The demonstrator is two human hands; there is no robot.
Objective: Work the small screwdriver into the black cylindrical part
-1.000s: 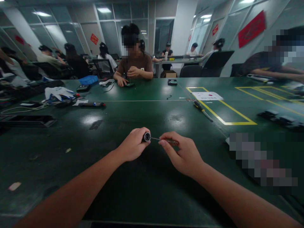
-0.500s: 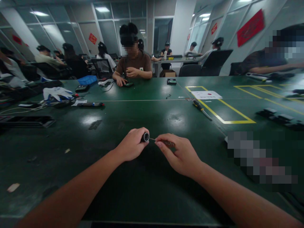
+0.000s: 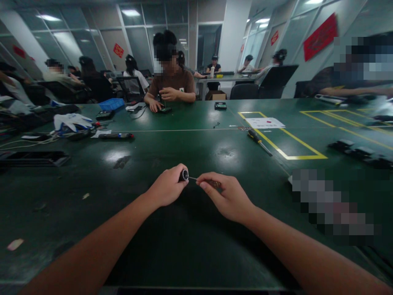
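Black silver-rimmed cylinder [image 3: 184, 175] gripped in the left hand [image 3: 167, 186] could scratch if the thin amber-handled screwdriver [image 3: 216, 184] pinched by the right hand [image 3: 231, 194] slips.

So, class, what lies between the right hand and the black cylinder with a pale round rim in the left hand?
In the head view, a thin metal shaft extends from the right hand toward the cylinder; whether it touches is unclear.
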